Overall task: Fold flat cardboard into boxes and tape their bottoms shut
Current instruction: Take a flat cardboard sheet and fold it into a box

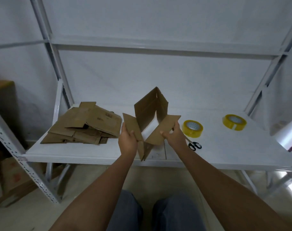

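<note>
At frame centre, the left hand (127, 140) and right hand (173, 136) each grip a flap of a half-opened cardboard box (151, 119) above a white shelf (92, 152).

Brown cardboard box (150, 114) — yellow tape rolls (192, 128) — black-handled scissors (194, 145), white shelf (92, 154).

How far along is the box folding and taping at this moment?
Done: nothing finished shows; no taped box is on the shelf. In hand: one cardboard box, opened into a tube with its flaps spread, gripped by the left hand and right hand. Left: closing its flaps, taping with a tape roll (a second roll lies farther right), scissors lying nearby, then the pile of flat cardboard.
</note>
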Available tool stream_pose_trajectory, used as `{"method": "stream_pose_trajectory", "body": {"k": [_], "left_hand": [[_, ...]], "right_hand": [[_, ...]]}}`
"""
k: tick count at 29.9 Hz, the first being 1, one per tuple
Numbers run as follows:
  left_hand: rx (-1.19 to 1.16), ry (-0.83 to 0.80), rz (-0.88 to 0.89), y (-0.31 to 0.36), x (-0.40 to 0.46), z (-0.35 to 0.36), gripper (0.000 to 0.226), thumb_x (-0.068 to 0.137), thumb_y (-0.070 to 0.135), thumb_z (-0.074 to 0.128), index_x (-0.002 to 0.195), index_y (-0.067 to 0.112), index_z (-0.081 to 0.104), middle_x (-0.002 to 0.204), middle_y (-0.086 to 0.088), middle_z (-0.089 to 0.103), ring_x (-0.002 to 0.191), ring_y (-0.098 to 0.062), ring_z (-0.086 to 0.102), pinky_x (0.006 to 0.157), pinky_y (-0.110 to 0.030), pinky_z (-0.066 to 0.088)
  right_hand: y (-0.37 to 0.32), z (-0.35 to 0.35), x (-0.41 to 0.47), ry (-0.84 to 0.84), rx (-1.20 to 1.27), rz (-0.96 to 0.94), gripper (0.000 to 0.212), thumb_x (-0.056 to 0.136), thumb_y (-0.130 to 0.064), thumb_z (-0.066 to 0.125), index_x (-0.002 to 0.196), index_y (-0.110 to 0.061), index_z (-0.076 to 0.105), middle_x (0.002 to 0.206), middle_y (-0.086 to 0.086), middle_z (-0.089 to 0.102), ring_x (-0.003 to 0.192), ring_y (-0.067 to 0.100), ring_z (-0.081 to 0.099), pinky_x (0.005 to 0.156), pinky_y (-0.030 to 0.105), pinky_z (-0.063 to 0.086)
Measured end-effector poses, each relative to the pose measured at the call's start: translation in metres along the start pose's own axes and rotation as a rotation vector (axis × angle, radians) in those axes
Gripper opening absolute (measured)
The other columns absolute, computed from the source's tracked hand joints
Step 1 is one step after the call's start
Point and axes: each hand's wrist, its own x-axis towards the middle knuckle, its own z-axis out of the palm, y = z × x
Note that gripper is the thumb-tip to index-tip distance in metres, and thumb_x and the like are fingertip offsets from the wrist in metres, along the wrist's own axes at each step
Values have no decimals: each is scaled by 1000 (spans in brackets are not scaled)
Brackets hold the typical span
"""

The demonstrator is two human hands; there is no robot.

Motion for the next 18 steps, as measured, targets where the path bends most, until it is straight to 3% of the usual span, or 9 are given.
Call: {"method": "stream_pose_trajectory", "body": {"k": [3,6,7,9,12,13,16,18], "left_hand": [[-21,25,-14,-3,19,1,54,99,15,46,150,12,26,129,-12,56,110,-28,59,94,-39,50],[49,34,-13,-10,35,-1,57,97,17,51,149,13,29,111,-8,62,87,-20,62,79,-34,54],[103,28,9,-13,39,-2,57,96,18,54,149,15,30,117,-9,61,93,-22,62,82,-35,53],[327,32,132,-22,47,-4,59,93,24,59,146,20,34,145,-6,45,123,-27,51,98,-40,45],[688,34,298,-37,57,-11,61,89,36,63,144,30,37,156,0,27,145,-27,19,115,-44,17],[709,5,285,-42,59,-12,63,89,37,62,145,32,35,156,0,27,146,-26,16,116,-44,15],[549,-74,178,-55,64,-15,70,89,28,64,149,30,28,155,0,30,145,-25,20,109,-45,35],[586,-70,185,-60,66,-15,71,89,27,63,149,26,26,157,-1,26,146,-25,17,111,-44,32]], "right_hand": [[1,6,14,25,-410,-119,98,81,-44,70,151,-8,11,158,13,10,145,30,11,115,40,19],[-7,11,29,-93,-719,-291,93,83,-58,58,152,-16,10,160,8,-1,146,30,0,116,44,11],[-9,15,33,-162,-757,-320,92,84,-60,56,151,-18,11,160,7,0,147,29,-1,117,46,9],[-10,24,41,-275,-834,-394,89,84,-63,53,151,-19,14,160,5,4,147,27,2,116,45,7],[-2,41,45,-386,-935,-487,82,84,-68,47,146,-20,25,156,3,17,144,24,9,117,42,7],[1,46,44,-412,-927,-485,79,85,-68,46,145,-21,27,155,2,19,143,23,10,116,42,7],[8,59,48,-435,-882,-493,72,86,-68,43,141,-23,31,153,0,23,142,20,12,116,43,6],[7,64,52,-474,-855,-476,69,86,-67,43,139,-24,33,153,1,22,142,20,13,116,45,8]]}}
